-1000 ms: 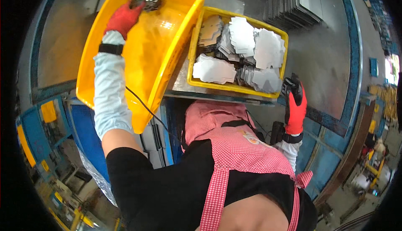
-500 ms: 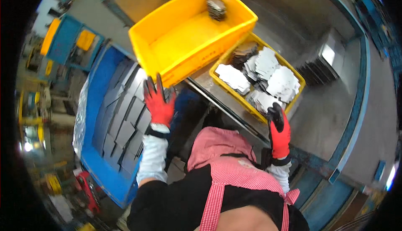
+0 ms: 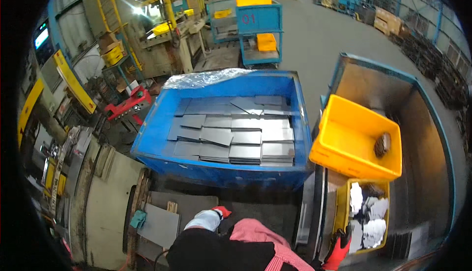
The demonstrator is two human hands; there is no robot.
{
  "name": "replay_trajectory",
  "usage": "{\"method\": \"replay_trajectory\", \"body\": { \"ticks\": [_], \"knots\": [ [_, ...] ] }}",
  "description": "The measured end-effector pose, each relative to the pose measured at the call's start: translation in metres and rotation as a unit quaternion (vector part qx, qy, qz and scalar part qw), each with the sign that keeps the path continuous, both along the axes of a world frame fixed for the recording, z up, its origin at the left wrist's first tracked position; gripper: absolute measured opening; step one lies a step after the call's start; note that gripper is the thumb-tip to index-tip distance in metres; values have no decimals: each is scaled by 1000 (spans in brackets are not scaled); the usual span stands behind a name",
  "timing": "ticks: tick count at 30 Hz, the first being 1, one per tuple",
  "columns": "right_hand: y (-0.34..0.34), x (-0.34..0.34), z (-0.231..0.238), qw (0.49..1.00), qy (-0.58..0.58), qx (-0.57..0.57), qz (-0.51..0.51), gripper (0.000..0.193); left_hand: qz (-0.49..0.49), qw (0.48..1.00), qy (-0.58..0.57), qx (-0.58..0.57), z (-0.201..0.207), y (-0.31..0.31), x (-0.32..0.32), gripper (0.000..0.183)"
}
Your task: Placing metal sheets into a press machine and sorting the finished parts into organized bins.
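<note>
My right hand (image 3: 339, 250), in a red glove with black fingers, is at the near left side of a small yellow bin (image 3: 342, 207). Its fingers point forward, apart, and nothing shows in them. Irregular notched metal plates (image 3: 374, 232) lie in piles inside that bin. Low in the middle, my left hand (image 3: 224, 212) shows only as a bit of red glove past the pale sleeve; its fingers are hidden. Beyond it stands a large blue bin (image 3: 221, 169) holding rows of flat rectangular metal plates (image 3: 216, 136). A bigger yellow bin (image 3: 355, 160) holds a small stack of plates (image 3: 382, 145).
The yellow bins rest in a blue-framed metal enclosure (image 3: 427, 109) at the right. At the left are a machine bed (image 3: 105, 207) and a grey sheet (image 3: 158, 224) with a teal cloth (image 3: 138, 219). A blue cart (image 3: 259, 19) stands beyond the blue bin.
My view has swung left and up, bringing the blue bin to the middle. My left hand has left the big yellow bin's corner; my right hand remains by the small bin.
</note>
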State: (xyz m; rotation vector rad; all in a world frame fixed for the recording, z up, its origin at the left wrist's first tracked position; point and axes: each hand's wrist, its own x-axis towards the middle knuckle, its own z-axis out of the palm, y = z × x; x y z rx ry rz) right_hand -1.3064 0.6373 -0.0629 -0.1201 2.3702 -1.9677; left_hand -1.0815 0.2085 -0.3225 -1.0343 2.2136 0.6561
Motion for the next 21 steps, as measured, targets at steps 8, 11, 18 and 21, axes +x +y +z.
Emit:
{"method": "replay_trajectory", "body": {
  "ticks": [8,11,18,21],
  "knots": [
    [-138,-4,29,965,60,149,208,53,48,969,239,29,-76,0,136,53],
    [-209,22,76,944,-35,161,285,56,177,968,151,93,-83,18,150,49],
    [-278,44,30,904,66,169,387,59,202,945,241,88,-72,0,225,44],
    [-299,49,17,874,56,196,441,61,265,942,204,36,-65,-9,257,41]
  ]
}}
